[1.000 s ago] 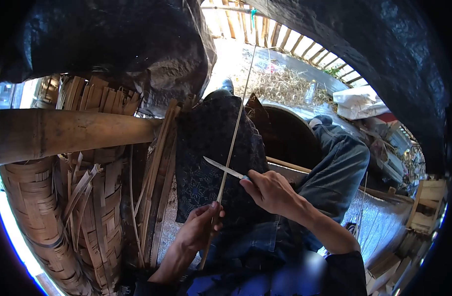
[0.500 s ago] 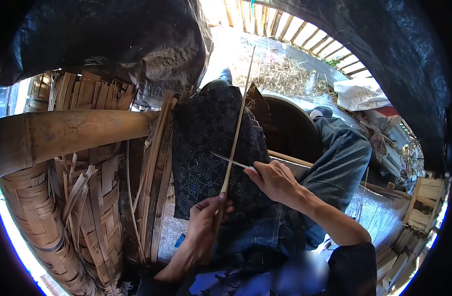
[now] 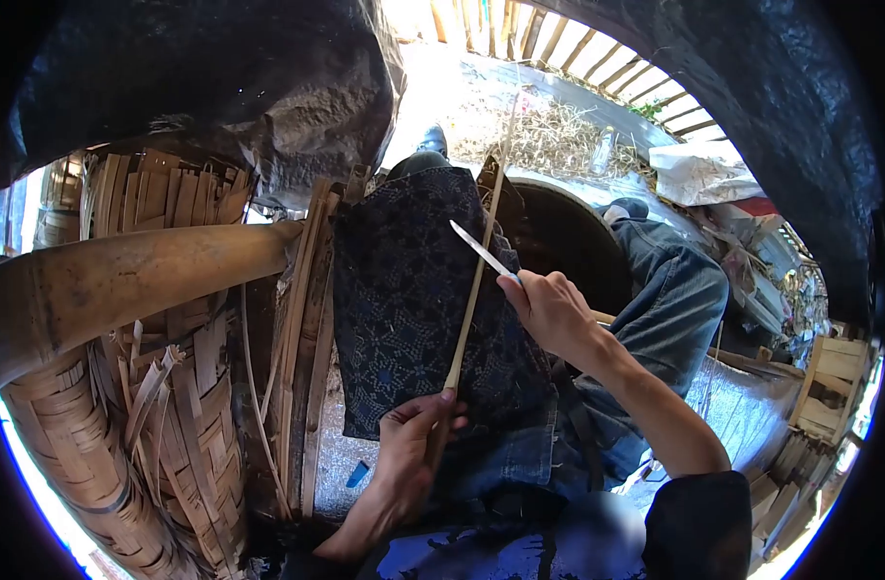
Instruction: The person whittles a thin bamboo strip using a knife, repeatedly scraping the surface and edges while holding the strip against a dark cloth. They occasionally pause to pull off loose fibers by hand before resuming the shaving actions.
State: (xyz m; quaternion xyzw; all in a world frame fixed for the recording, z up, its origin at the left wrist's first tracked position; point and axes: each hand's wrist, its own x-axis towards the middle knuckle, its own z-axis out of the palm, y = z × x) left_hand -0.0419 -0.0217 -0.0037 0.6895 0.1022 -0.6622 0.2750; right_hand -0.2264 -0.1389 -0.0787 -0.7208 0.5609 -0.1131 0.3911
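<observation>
My left hand (image 3: 410, 435) is closed around the lower end of a long, thin bamboo strip (image 3: 469, 324). The strip slants up and away over my lap, its far tip pale against the bright ground. In my right hand (image 3: 556, 311) is a knife (image 3: 475, 244), gripped by its handle, which the fingers mostly hide. The blade points up and left and crosses the strip; whether it touches cannot be told. Under both lies a dark patterned cloth (image 3: 394, 309) spread over my leg.
A thick bamboo pole (image 3: 152, 275) juts in from the left above woven bamboo baskets (image 3: 85, 435). Upright bamboo slats (image 3: 302, 358) stand beside my leg. A dark round container (image 3: 568, 237) sits between my legs. Black plastic sheeting (image 3: 201, 77) hangs overhead.
My right hand has moved up and slightly right along the strip with the knife, whose blade now angles more steeply. My left hand has shifted slightly right and down, still holding the strip.
</observation>
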